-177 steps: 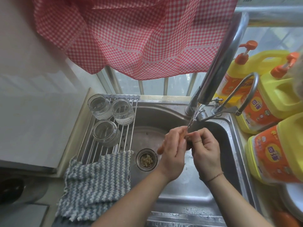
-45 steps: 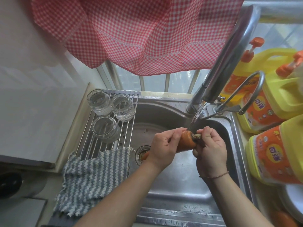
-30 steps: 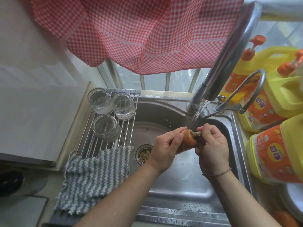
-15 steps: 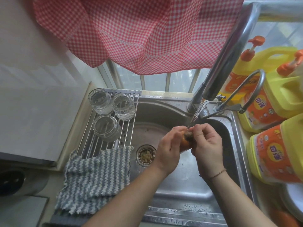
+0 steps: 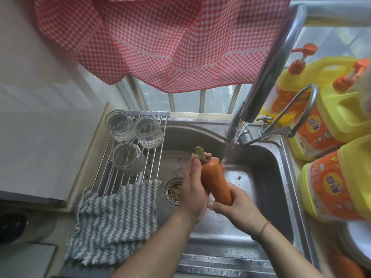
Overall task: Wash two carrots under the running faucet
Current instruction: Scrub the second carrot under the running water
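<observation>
glasses (image 5: 132, 141) on rack (image 5: 112, 177) left of sink (image 5: 261, 177) | bottles (image 5: 331, 121) right | carrot (image 5: 215, 181) under faucet (image 5: 265, 73)

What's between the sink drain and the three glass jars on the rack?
In the head view, bare wet sink floor and the rack's inner rods lie between the drain and the jars; nothing else sits there.
</observation>
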`<state>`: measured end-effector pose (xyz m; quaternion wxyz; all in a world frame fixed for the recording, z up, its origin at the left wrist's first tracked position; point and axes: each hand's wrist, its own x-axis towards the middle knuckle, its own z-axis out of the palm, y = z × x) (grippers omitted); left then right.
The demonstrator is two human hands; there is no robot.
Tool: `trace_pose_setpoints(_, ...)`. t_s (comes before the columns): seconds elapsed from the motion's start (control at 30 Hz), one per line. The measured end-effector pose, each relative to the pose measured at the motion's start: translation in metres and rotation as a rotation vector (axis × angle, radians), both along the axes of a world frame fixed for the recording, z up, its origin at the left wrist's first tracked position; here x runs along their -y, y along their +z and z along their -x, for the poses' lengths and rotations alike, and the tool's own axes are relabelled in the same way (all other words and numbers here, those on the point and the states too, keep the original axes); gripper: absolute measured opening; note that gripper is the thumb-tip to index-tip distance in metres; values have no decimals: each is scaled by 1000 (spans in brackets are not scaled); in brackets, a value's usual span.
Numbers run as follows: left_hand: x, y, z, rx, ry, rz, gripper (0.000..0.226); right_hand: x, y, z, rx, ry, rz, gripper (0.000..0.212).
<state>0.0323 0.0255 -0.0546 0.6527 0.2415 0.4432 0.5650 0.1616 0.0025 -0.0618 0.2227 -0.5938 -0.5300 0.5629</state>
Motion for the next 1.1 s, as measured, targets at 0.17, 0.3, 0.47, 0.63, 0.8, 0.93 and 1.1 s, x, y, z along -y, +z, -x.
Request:
trace_pose_setpoints(0.17, 4, 0, -1, -63, -122, -86, 25, 6, 6, -12, 189, -118, -37, 21)
trace_pose_setpoints(0.3, -10, 5, 11, -272, -217, -167, 16, 11, 4, -25, 453, -159, -184, 22)
trace_pose_setpoints(0.47, -37, 24, 37, -836, -441, -310, 2, 15, 3, -36, 639, -147, -242, 27)
trace_pose_setpoints(0.63, -52, 41, 48, -1397, -740, -678, 14, 17, 10, -34, 694, -143, -251, 31)
trace_pose_setpoints(0.8, -66, 42, 53, -1712, -831, -1089, 34, 16, 14, -32, 737, -112, -234, 25)
trace_pose_setpoints(0.93, -62, 31, 53, -1619, -818, -1062, 29, 17, 18, -27, 801, -117, -215, 22)
trace_pose_setpoints(1.1, -63, 17, 47, -1436, -810, -762, 29, 19, 20, -18, 836, -157, -203, 19)
